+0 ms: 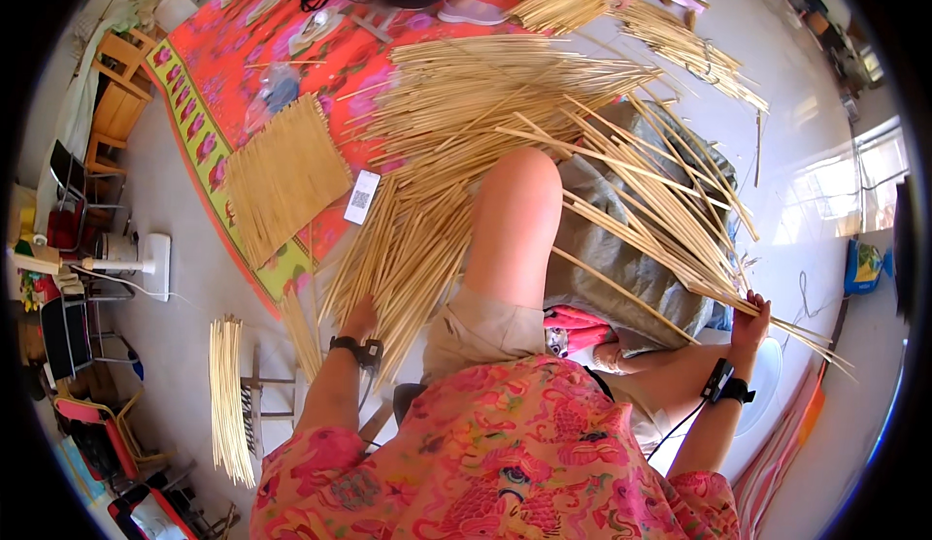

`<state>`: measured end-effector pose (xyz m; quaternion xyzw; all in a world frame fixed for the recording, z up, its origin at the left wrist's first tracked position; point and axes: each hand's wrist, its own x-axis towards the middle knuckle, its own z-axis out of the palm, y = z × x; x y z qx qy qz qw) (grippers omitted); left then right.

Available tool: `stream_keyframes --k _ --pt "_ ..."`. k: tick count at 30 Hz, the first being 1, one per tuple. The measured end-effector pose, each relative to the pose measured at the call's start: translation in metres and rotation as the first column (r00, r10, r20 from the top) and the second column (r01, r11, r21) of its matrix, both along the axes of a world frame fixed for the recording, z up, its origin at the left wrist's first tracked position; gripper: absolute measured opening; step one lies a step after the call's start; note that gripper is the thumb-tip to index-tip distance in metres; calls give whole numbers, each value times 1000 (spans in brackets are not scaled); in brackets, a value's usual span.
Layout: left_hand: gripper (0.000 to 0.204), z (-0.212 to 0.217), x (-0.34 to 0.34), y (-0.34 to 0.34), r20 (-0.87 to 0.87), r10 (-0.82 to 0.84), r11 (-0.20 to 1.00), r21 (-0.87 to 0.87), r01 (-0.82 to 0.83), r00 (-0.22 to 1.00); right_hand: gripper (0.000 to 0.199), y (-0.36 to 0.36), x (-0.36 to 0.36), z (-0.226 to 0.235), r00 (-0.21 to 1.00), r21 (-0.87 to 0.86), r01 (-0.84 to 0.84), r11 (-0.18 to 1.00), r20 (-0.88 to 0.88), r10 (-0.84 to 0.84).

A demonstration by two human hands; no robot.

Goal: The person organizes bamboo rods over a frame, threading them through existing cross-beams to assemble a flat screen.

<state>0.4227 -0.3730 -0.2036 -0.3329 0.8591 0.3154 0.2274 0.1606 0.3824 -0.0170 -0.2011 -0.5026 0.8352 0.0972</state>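
Appears to be a gathering-and-sorting step, with both hands at work among pale reed stalks. Grips a fan of long stalks (641,220) with the right hand (752,315), well to the right of the bare raised knee (515,205) and lower in the picture. Shows the fingers (758,304) curled together and clamped on the near tips, where the stalks converge and poke out past the hand. Spreads the rest of that fan up and back toward the knee, over a grey sack (631,259).

Presses the left hand (359,322) into the stalk pile (408,249) just left of the knee and below it. Hides those fingers among the stalks, so cannot tell whether apart or closed on any; seems to touch the pile's near end.

Calls next, as a judgement, for a firm hold on the clamped tips so none slip free, and for a clean separation of a few stalks under the left hand.

Leaves a square woven mat (286,176) farther left of the knee on a red floral floor mat (233,65), and a small tidy bundle (228,399) far down to the knee's left.
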Motion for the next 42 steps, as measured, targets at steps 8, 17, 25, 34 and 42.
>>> stream_keyframes --k 8,17,25,34,42 --pt "33 -41 1 -15 -49 -63 998 -31 62 997 33 -1 6 3 999 34 38 999 5 -38" --pt "48 -42 -43 -36 -29 -163 985 -59 161 986 32 -31 4 16 994 35 94 995 53 -95" --pt "42 60 -146 -6 -476 -308 951 -175 255 823 35 -41 2 20 999 107 10 994 42 -14" --pt "34 202 -237 47 -764 -218 933 19 360 607 33 -78 6 33 991 90 -112 990 78 105" --pt "34 306 -262 157 -764 -348 707 167 687 544 29 -177 5 45 941 151 -338 929 56 333"
